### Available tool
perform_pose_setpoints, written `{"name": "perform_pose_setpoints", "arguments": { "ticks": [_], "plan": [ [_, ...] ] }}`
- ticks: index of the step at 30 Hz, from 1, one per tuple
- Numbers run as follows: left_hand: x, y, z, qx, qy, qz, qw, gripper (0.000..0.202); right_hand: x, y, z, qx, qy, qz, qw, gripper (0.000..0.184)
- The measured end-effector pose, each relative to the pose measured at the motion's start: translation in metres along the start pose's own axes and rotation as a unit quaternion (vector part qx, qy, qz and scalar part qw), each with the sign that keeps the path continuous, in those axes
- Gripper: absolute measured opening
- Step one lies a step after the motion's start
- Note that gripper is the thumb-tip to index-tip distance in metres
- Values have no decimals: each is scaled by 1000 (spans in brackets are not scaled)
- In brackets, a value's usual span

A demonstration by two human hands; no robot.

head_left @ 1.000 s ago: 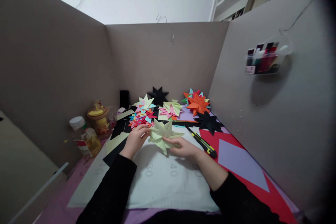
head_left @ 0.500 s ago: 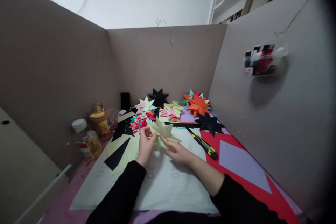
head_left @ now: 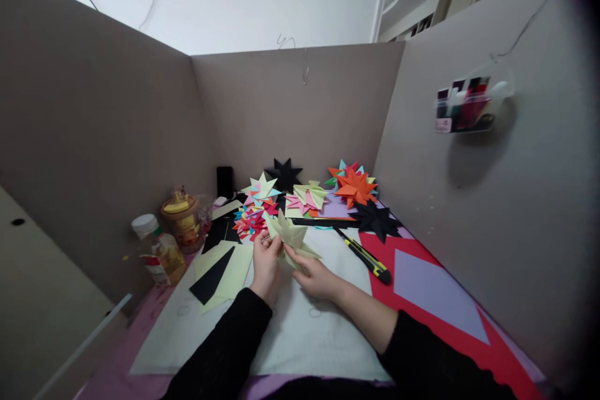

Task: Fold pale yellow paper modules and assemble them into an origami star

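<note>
Both hands hold a pale green folded paper star [head_left: 290,234] just above the white cutting mat [head_left: 290,331]. My left hand [head_left: 266,265] pinches its left side with curled fingers. From below and to the right, my right hand [head_left: 316,276] grips its lower edge. The star is tilted up toward the camera. Black sleeves cover both forearms.
Finished paper stars lie behind: a multicoloured one [head_left: 255,215], a black one [head_left: 284,173], an orange one [head_left: 355,187], and another black one [head_left: 375,219]. A yellow-black utility knife [head_left: 365,256] lies right of the hands. Glue bottle [head_left: 157,250] and jar [head_left: 182,219] stand left. Cardboard walls surround the desk.
The hands drew closer together and lifted the green star more upright. The left hand shifted right, uncovering black and pale green paper pieces on the mat's left.
</note>
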State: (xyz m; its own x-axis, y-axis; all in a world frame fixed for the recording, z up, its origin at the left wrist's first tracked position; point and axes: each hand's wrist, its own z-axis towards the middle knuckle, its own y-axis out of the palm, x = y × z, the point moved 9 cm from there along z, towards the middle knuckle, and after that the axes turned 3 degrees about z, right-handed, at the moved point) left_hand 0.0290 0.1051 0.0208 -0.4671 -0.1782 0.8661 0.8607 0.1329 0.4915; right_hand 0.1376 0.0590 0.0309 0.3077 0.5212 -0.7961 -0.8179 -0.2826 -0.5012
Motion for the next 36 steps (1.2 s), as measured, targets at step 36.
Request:
{"name": "perform_pose_setpoints", "arguments": {
  "ticks": [36],
  "plan": [
    [89,0,15,-199,261,411,850,16,-3,-23,-9,-125,-22,62,990,58]
  ]
}}
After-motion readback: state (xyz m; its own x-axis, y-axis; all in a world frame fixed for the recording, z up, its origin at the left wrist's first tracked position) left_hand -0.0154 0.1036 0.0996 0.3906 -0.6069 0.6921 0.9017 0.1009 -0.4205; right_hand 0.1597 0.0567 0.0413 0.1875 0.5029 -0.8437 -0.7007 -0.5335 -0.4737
